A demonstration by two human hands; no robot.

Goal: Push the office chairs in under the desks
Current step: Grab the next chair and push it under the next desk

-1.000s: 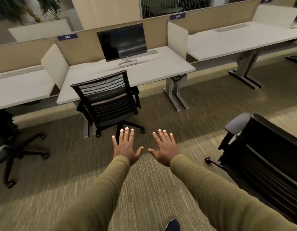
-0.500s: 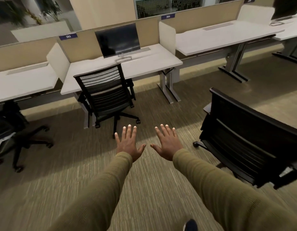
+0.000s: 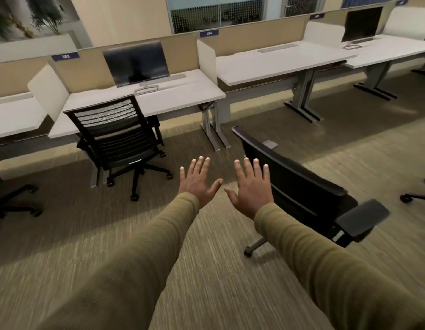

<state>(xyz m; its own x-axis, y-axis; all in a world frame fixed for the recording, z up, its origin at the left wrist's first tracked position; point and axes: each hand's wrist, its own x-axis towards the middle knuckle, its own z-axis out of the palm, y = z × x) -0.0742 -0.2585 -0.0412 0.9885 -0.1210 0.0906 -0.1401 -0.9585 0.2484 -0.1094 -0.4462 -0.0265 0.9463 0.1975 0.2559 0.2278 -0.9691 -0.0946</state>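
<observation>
A black mesh-back office chair [image 3: 116,136] stands at the white desk with a monitor [image 3: 164,101], its seat partly under the top. A second black chair [image 3: 302,186] stands out on the carpet in front of the bare desk [image 3: 278,63], its back toward me and one armrest at the right. My left hand [image 3: 198,182] and my right hand [image 3: 252,186] are stretched forward, palms down, fingers spread, holding nothing. My right hand overlaps the left edge of the second chair's back; whether it touches is unclear.
Beige partition panels [image 3: 254,35] run behind the desks. Another black chair's base [image 3: 13,201] shows at the left edge, and a chair caster [image 3: 406,198] at the right edge. A further desk with a monitor [image 3: 361,22] stands at the far right. Desk legs [image 3: 214,129] reach onto the carpet.
The view has swung to the right; the second chair has come from the right edge toward the middle, and my hands now sit beside its back. Both hands stay spread and empty.
</observation>
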